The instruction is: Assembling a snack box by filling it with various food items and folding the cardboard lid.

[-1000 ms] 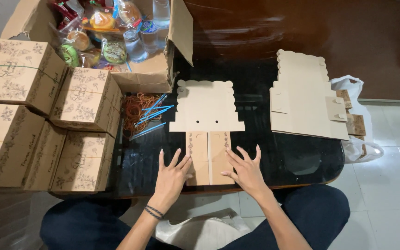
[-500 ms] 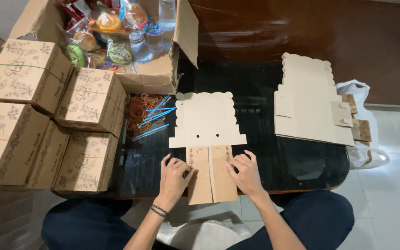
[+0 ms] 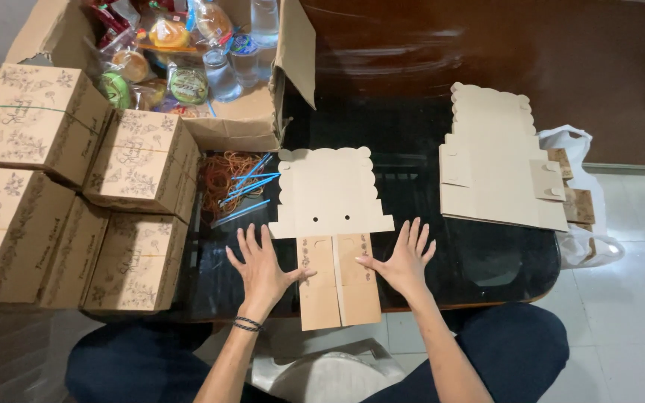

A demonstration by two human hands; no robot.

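A flat, unfolded cardboard box blank (image 3: pixel 331 201) with scalloped top edge lies on the dark glass table (image 3: pixel 472 261), its two lower flaps folded inward and hanging past the front edge. My left hand (image 3: pixel 261 267) lies flat, fingers spread, just left of the flaps, thumb touching the left flap. My right hand (image 3: pixel 404 261) is flat with spread fingers to the right of the flaps, thumb on the right flap. Neither hand holds anything.
A stack of flat box blanks (image 3: pixel 496 168) lies at the right. Several assembled printed boxes (image 3: pixel 69 186) are piled at the left. An open carton (image 3: pixel 210 67) of packaged snacks and water cups stands behind. Rubber bands (image 3: pixel 222 179) and blue straws (image 3: pixel 248 186) lie between. A white bag (image 3: pixel 584 224) hangs far right.
My hands folded the two lower flaps inward, then opened and slid outward to rest flat on either side of them.
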